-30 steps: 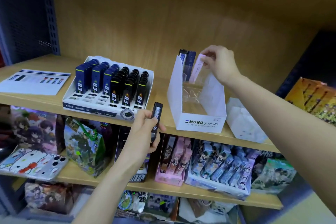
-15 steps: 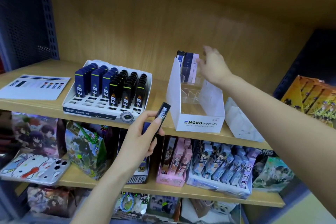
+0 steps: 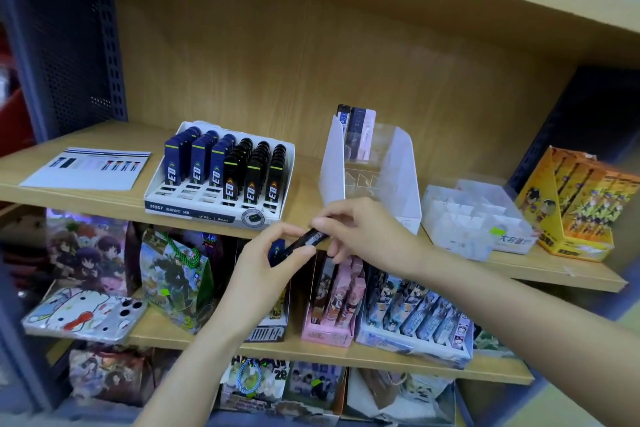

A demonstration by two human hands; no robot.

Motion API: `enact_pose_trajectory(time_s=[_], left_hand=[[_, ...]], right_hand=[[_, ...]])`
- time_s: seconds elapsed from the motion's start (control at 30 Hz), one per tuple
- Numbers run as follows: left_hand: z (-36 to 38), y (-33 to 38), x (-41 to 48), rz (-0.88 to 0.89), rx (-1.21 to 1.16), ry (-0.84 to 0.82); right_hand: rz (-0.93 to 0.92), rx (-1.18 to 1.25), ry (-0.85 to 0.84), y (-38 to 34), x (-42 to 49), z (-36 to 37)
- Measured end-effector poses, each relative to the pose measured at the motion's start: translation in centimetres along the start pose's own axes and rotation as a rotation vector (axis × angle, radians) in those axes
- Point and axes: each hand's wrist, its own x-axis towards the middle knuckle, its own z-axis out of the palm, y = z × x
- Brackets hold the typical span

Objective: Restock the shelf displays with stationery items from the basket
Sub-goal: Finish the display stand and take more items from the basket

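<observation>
Lead case (image 3: 308, 240), ends hidden by left hand (image 3: 266, 265), right hand (image 3: 367, 232), label blurred

The display tray (image 3: 207, 211) front reads "51357" and "HB". Its lead cases (image 3: 229, 188) bear "E0". The clear plastic box (image 3: 450, 218) carries a label reading "大容量".

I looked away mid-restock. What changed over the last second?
The right hand let go of the pink case, now standing in the back row of the white display box, and came down to pinch the end of the black case that the left hand still grips. The tray of blue and black cases stayed put.
</observation>
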Motion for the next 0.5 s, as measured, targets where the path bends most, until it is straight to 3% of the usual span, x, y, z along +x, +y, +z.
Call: enact_pose_trajectory(time_s=[0.23, 0.5], left_hand=[[-2.0, 0.7, -1.0, -0.182, -0.371, 0.138], [-4.6, 1.2, -2.2, -0.077, -0.378, 0.139]], right_hand=[[0.073, 0.388, 0.062, 0.3, -0.9, 1.2], [0.039, 0.168, -0.199, -0.9, -2.1, 5.1]])
